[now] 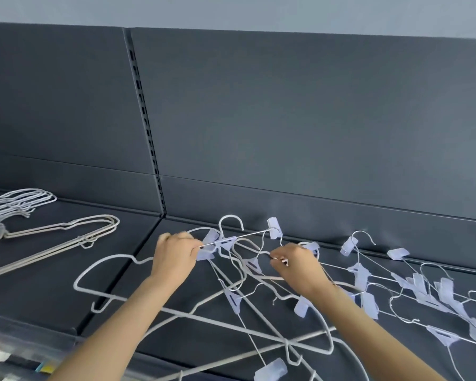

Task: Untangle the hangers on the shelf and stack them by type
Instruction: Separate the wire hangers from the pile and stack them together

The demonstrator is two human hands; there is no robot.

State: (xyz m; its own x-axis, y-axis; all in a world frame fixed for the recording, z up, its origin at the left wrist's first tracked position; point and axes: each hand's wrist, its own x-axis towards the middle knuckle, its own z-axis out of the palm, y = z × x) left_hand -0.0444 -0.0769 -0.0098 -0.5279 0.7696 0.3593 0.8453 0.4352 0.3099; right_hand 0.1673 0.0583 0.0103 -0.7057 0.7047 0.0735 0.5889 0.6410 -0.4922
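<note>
Far out at nine o'clock, two neat piles lie flat on the shelf [39, 292]: a pile of white hangers [19, 200] and, at its five o'clock, a pile of tan hangers [66, 229]. They look sorted, one kind to a pile.

The left hand [173, 257] has its fingers curled in, pinching the end of a clip hanger [227, 241] by its thin metal bar, likely to hold it steady. At its three o'clock the right hand [294, 266] also has curled fingers, pinching a thin wire in the tangle [252, 264], probably to work it loose. Big white hangers lie crossed under both arms. At four o'clock more clip hangers [423, 287] sit in a messy row, hooked into each other.

The shelf is dark grey and flat, with a seam down it. Behind it stands a dark back panel [313, 119] with a strip of slots [146, 127] at eleven o'clock. Above is a pale wall. At seven o'clock is a blurry clear bin [17, 350].
</note>
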